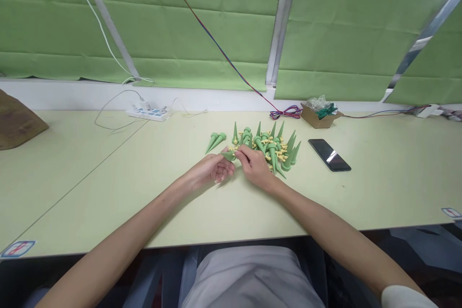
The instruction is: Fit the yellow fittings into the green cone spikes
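My left hand [215,167] is closed around a green plastic spike [228,155], a cone-shaped piece with a wider end. Against that wider end my right hand [254,166] pinches something small that its fingers mostly hide. Both hands are held just above the table, close together. Right behind them lies a pile of green spikes [272,150] mixed with small yellow pieces [283,156]; some spikes stand point up and others lie on their sides. Apart from the pile, two green spikes [216,142] lie side by side to the left.
A black phone [329,155] lies right of the pile. Behind it is a small cardboard box [319,118] with plastic wrapping, beside coiled wires [287,112]. A white power strip [149,113] with cables stands at the back left. A brown object [19,122] sits at far left.
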`<action>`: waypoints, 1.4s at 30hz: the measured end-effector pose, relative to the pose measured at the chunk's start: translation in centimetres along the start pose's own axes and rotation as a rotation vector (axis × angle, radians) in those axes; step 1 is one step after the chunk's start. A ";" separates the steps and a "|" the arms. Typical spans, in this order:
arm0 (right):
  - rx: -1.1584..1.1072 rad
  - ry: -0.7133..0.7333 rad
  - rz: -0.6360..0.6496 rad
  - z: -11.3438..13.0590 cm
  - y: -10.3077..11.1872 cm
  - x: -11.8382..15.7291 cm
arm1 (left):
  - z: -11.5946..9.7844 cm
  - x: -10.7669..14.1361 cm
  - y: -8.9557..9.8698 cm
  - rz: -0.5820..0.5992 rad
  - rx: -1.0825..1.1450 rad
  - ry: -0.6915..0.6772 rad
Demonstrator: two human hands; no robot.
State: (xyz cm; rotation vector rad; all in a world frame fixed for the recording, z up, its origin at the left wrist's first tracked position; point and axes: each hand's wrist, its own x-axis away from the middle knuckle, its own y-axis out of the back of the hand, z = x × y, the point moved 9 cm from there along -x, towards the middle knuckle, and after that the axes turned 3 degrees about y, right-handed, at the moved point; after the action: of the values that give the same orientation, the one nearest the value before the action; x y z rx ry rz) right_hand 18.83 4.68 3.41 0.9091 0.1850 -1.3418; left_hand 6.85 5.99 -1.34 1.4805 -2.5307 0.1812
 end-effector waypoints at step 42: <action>-0.067 0.028 -0.028 0.5 0.0 0.0 | -0.3 0.1 -0.9 0.109 0.007 -0.034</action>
State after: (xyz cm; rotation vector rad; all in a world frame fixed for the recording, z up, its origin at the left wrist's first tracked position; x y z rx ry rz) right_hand 18.68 4.32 3.71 0.8718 0.2639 -1.3418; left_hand 7.61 5.54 -0.98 1.3603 -2.6422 0.1826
